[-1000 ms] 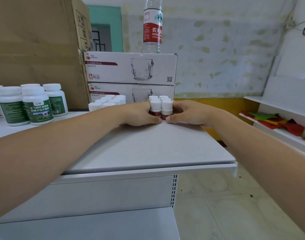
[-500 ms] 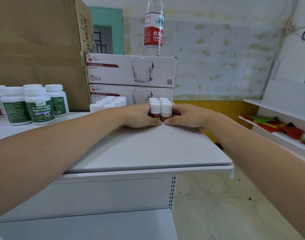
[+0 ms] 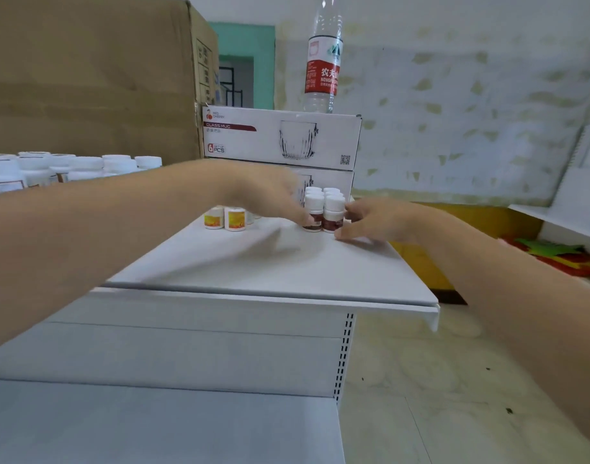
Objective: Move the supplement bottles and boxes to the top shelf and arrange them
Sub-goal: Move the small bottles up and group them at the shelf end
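A tight cluster of small white-capped bottles with dark red labels (image 3: pixel 324 211) stands at the back of the white top shelf (image 3: pixel 287 262). My left hand (image 3: pixel 263 192) hovers blurred over the cluster's left side, its fingertips at the front left bottle. On the right, my right hand (image 3: pixel 377 221) lies with relaxed fingers, fingertips close to the front right bottle and the thumb on the shelf. Small yellow-labelled bottles (image 3: pixel 235 219) stand just left of the cluster, partly hidden by my left arm. Larger white bottles (image 3: pixel 69 169) are grouped at far left.
Two stacked glass mug boxes (image 3: pixel 280 139) stand behind the bottles, with a water bottle (image 3: pixel 323 61) on top. A big cardboard box (image 3: pixel 86 78) fills the back left. A lower shelf (image 3: pixel 153 423) lies below. A side shelf with coloured items (image 3: pixel 561 252) is at right.
Both hands have loosened from squeezing the red-labelled cluster; my left hand has lifted and my right has drawn back. The view shifted, uncovering the yellow-labelled bottles.
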A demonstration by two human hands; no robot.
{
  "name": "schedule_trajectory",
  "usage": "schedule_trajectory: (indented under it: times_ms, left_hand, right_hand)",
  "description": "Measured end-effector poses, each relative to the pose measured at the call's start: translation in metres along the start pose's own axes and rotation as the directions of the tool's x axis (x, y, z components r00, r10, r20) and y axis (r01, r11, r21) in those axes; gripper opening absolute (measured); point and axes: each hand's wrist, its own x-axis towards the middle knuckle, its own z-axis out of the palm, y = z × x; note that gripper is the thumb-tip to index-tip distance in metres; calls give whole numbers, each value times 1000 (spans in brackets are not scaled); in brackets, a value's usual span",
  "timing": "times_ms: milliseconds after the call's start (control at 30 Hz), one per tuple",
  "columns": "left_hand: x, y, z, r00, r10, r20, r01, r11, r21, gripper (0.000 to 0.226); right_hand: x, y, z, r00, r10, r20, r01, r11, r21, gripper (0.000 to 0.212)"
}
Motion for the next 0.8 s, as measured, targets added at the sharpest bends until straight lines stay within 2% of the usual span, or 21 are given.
schedule_trajectory:
  times_ms: [67, 133, 200, 267, 400, 533, 633, 700, 767, 800]
  left_hand:
    - [-17, -3, -13, 997, -72, -6, 72, 995, 73, 65]
    - [-31, -13, -26, 995, -98, -36, 100, 993, 65, 84]
    - [-44, -28, -36, 991, -108, -77, 112, 992, 55, 91]
    - [-56, -45, -43, 983, -134, -124, 141, 989, 49, 96]
    - [-71, -81, -42, 977, -177, -119, 185, 981, 57, 108]
    - [-68, -111, -25, 993, -99, -60, 92, 990, -109, 87]
    - [-49, -133, -12, 997, -77, -14, 73, 981, -177, 84]
    - [-38, -145, -4, 998, -57, 14, 58, 979, -193, 71]
    - [-28, -154, 4, 999, -10, 53, 19, 983, -182, 55]
    - [-25, -156, 5, 997, 30, 66, -19, 985, -170, 43]
  right_hand:
    - [-1, -5, -2, 999, 27, -19, -28, 998, -64, 44]
    - [-4, -14, -12, 993, 62, -100, -74, 989, -127, 53]
    - [-10, -28, -22, 979, 49, -198, -82, 983, -164, 66]
    - [-15, -48, -27, 968, -34, -247, -6, 987, -158, 76]
    - [-8, -95, -20, 969, -148, -199, 131, 987, -95, 76]
    - [16, -121, 12, 989, -114, -96, 120, 991, 56, 93]
    - [38, -129, 34, 996, -67, -66, 76, 986, 149, 92]
    - [53, -131, 42, 999, -32, -24, 36, 980, 194, 79]
    - [61, -130, 47, 999, -44, -29, 48, 983, 177, 47]
    - [64, -130, 50, 997, -67, -43, 73, 984, 160, 39]
